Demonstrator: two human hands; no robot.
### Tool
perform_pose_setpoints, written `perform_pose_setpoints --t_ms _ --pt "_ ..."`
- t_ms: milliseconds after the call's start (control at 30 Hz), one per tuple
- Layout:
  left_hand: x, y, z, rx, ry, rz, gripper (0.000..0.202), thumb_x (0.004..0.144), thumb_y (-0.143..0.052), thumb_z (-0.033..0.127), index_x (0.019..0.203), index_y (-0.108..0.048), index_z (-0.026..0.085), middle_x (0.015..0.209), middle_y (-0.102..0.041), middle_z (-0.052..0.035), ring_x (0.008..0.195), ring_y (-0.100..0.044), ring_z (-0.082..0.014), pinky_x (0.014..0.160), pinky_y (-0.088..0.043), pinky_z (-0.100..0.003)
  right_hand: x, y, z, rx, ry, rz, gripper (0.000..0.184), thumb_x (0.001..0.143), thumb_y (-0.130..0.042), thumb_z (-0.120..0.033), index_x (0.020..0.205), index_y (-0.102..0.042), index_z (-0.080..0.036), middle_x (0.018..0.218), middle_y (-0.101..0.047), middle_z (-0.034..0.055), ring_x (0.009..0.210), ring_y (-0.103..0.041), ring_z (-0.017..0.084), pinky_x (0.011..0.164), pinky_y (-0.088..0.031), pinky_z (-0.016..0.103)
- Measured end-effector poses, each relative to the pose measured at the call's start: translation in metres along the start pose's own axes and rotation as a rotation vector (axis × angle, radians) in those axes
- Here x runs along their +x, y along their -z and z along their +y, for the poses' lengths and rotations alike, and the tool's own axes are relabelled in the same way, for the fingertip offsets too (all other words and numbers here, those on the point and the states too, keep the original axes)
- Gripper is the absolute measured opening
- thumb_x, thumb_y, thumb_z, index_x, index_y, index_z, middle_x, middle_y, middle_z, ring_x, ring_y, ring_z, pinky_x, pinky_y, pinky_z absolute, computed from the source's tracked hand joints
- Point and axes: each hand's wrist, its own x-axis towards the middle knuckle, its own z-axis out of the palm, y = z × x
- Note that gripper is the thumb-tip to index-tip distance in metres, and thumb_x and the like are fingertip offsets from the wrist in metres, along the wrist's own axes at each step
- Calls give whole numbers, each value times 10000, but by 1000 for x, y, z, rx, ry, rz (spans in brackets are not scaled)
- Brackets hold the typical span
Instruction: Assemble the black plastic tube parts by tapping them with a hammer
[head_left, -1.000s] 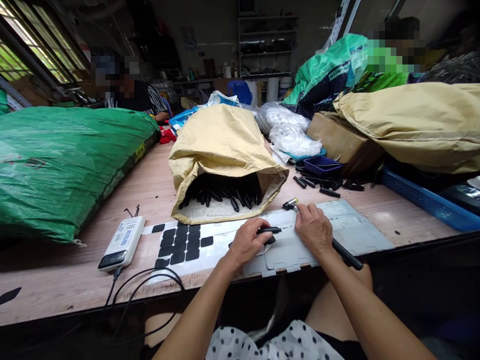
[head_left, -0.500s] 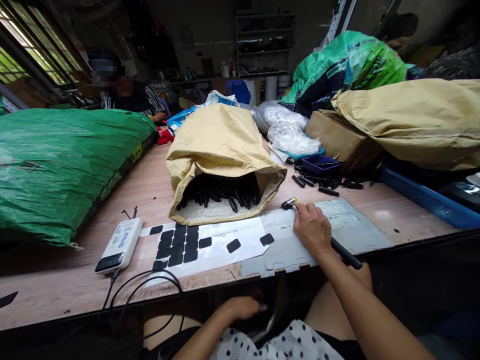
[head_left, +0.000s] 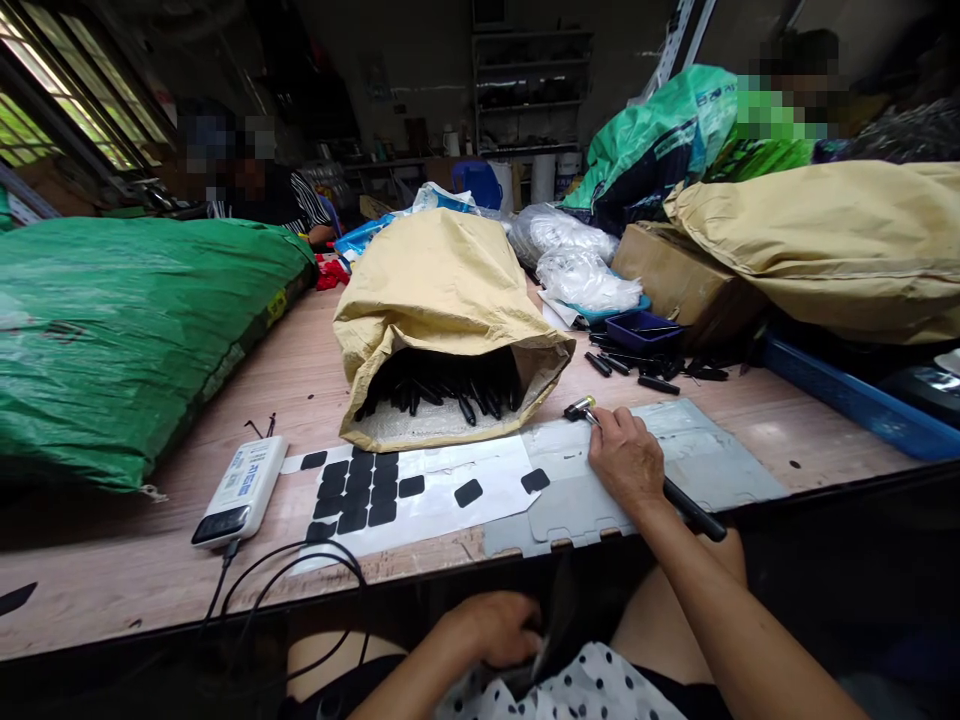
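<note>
My right hand [head_left: 628, 460] is closed round a small hammer [head_left: 580, 407] with a shiny metal head and a yellowish face. Its black handle runs back under my wrist toward the table edge. Beneath lies a grey board [head_left: 705, 455]. Low over my lap, below the table edge, my left hand [head_left: 499, 628] has its fingers curled in; anything inside them is hidden in shadow. Left of the board, black rounded-square pads [head_left: 358, 492] lie on a white sheet [head_left: 439, 462]. Behind that sheet, an open tan sack [head_left: 442, 275] shows many black pen-like pieces [head_left: 465, 400] in its mouth.
A white power bank [head_left: 240, 492] with a black cable lies at left, before a big green sack [head_left: 135, 330]. Black parts, a purple tray [head_left: 643, 328], a cardboard box [head_left: 679, 285] and a blue tray [head_left: 847, 395] stand at right. Two people sit farther back.
My left hand has moved slightly right and down over my lap, its fingers now curled further in. My right hand and the hammer have stayed in place.
</note>
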Motion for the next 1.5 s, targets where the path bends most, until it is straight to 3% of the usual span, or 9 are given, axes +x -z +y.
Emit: perform_pose_setpoints --t_ms 100,200,367,467,633,900,1133,1300,1500 --pt "-26 39 30 43 -223 -88 259 861 -656 427 1029 -767 265 864 -757 -23 789 -688 -212 675 -490 -278 0 0 0 -2 2 1 280 973 -502 -228 1191 -674 -193 986 -625 87 899 -529 217 712 -331 338" --pt "-45 100 44 -58 -394 98 239 962 -556 380 1016 -735 231 894 -734 6 784 -641 -145 706 -477 -227 0 1 -1 3 -2 -2 282 970 -504 -233 1195 -670 -194 990 -626 87 899 -530 216 707 -326 335" --pt "-30 183 10 215 -44 952 268 919 -502 114 1044 -708 232 1048 -681 -47 983 -619 -209 847 -478 -308 1 2 -1 10 -6 -9 273 966 -512 -232 1187 -668 -192 1005 -629 90 909 -534 218 713 -332 338" --pt "-11 201 -17 459 113 1008 410 827 -504 7 1083 -715 248 1122 -627 -78 1080 -582 -260 895 -470 -365 1 2 -2 15 -9 -11 272 965 -514 -229 1188 -667 -194 1006 -632 87 916 -536 220 720 -336 338" --pt "-2 202 -34 595 136 977 341 833 -613 88 1108 -696 272 1206 -631 -86 1131 -543 -307 906 -452 -416 1 3 -3 11 -20 -23 276 968 -510 -223 1193 -667 -196 1005 -630 86 909 -534 217 713 -331 334" --pt "-11 193 -34 372 25 952 105 841 -706 208 928 -655 238 1008 -725 -35 1021 -594 -273 876 -443 -399 1 2 -2 11 -26 -34 277 962 -524 -227 1203 -660 -201 1009 -624 85 904 -527 211 716 -332 325" --pt "-1 153 1 -78 -171 998 162 817 -745 209 964 -686 241 970 -712 -15 989 -616 -220 846 -484 -330 1 5 -3 18 -27 -40 284 964 -505 -218 1202 -658 -194 1012 -630 89 915 -530 213 718 -320 329" --pt "22 129 23 -38 -179 968 190 799 -785 216 968 -701 241 968 -717 -19 1002 -589 -234 866 -475 -349 1 5 -3 21 -19 -32 285 972 -486 -222 1198 -658 -194 1009 -628 91 914 -527 216 721 -322 327" --pt "31 126 20 32 -177 1037 195 791 -802 220 958 -701 221 960 -688 -33 980 -557 -236 904 -447 -367 1 7 -4 26 -20 -39 284 972 -490 -220 1199 -658 -189 1000 -625 94 911 -528 216 735 -332 320"
